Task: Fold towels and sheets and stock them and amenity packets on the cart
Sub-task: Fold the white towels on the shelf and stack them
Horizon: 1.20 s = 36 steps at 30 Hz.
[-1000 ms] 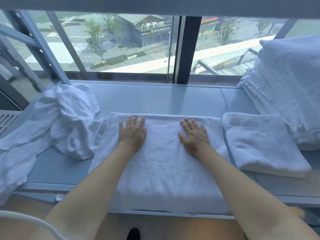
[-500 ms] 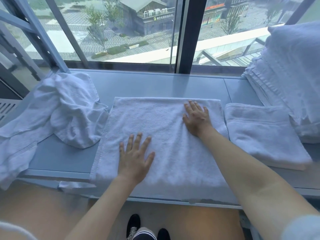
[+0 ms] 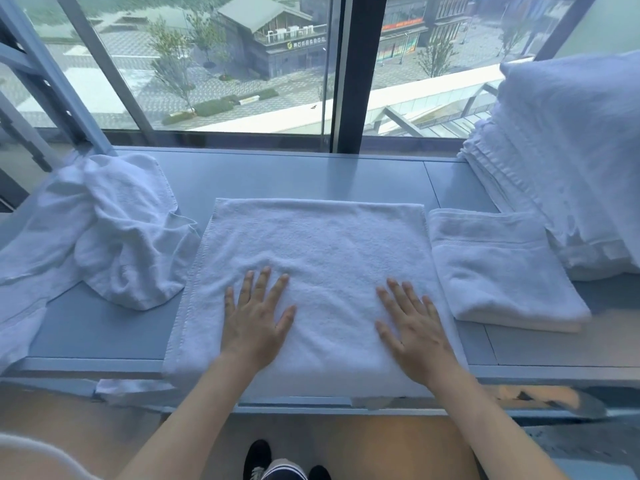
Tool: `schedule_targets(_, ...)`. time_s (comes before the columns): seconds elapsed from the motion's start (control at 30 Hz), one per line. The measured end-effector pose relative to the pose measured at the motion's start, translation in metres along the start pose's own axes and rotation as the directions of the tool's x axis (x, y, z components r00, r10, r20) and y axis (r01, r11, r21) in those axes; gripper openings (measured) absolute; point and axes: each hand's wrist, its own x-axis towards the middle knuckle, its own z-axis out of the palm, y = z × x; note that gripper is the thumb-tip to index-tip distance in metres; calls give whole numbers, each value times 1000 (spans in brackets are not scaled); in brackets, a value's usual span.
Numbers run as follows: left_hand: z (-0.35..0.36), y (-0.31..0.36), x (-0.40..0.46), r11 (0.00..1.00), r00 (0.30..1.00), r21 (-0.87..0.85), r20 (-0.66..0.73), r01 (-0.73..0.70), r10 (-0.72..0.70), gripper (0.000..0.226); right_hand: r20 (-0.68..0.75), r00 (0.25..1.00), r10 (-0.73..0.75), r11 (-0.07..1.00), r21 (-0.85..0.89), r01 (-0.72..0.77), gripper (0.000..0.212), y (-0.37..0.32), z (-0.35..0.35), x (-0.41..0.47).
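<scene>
A white towel [image 3: 318,251] lies spread flat on the grey window ledge [image 3: 294,178], its near edge hanging over the front. My left hand [image 3: 258,313] presses flat on the towel's near left part, fingers straight and spread. My right hand [image 3: 412,323] presses flat on its near right part, fingers also straight. A folded white towel [image 3: 498,268] lies just to the right of it. Crumpled unfolded towels [image 3: 104,233] are heaped at the left.
A tall stack of folded white linen [image 3: 568,157] stands at the far right against the window. The window glass and a dark mullion [image 3: 349,71] close off the back. Below the ledge are a wooden floor and my dark shoes [image 3: 280,462].
Both hands slid toward me over the towel: the left from the far half a second ago, the right following from the far right corner. They now lie level near the front edge.
</scene>
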Motion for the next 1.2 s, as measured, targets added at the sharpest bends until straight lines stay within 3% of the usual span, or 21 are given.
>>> schedule_targets(0.47, -13, -18, 140, 1000, 997, -3, 78, 4, -3, 67, -19, 998, 58, 998, 21, -58, 67, 6, -18, 136)
schedule_targets(0.67, -30, -2, 141, 998, 993, 64, 118, -8, 0, 61, -35, 999, 42, 999, 26, -41, 66, 12, -15, 152)
schedule_targets(0.77, -41, 25, 98, 981, 981, -9, -3, -192, 192, 51, -108, 993, 38, 999, 20, -36, 62, 2, -20, 143)
schedule_targets(0.83, -42, 37, 52, 899, 908, -124, -87, -419, 411, 39, -216, 976, -42, 999, 12, 46, 55, -17, -25, 121)
schedule_targets(0.9, -37, 41, 9, 838, 843, -101, -109, -537, 527, 33, -282, 946, -161, 974, 108, 197, 49, -38, -23, 86)
schedule_targets(1.0, -32, 32, -21, 846, 849, -73, -70, -528, 524, 33, -172, 940, -295, 914, 237, 330, 49, -67, -10, 34)
schedule_targets(1.13, -38, 17, -22, 850, 849, -34, -93, -525, 521, 28, -95, 955, -282, 931, 212, 296, 53, -77, -1, 6)
schedule_targets(1.2, -43, 8, -23, 850, 850, -32, -37, -526, 525, 32, -76, 954, -290, 934, 193, 300, 55, -72, -5, 5)
